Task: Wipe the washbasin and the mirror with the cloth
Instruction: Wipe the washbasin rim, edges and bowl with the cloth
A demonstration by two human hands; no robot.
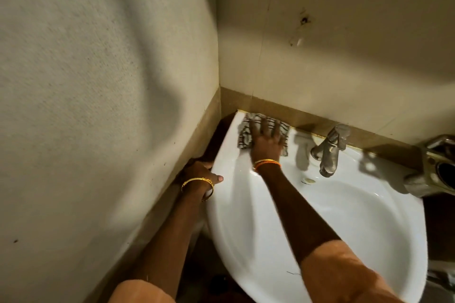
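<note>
Right hand (267,139) spread flat on striped grey cloth (246,134), back corner of shiny white washbasin (241,204), left hand (200,174) gripping basin's edge, metal tap (328,152) nearby

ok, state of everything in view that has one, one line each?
cloth: crumpled, pressed flat on the basin's back left corner
right hand: spread open on the cloth
left hand: gripping the basin's left rim
washbasin: bowl empty, no water visible
tap: no water running
mirror: out of view
</note>
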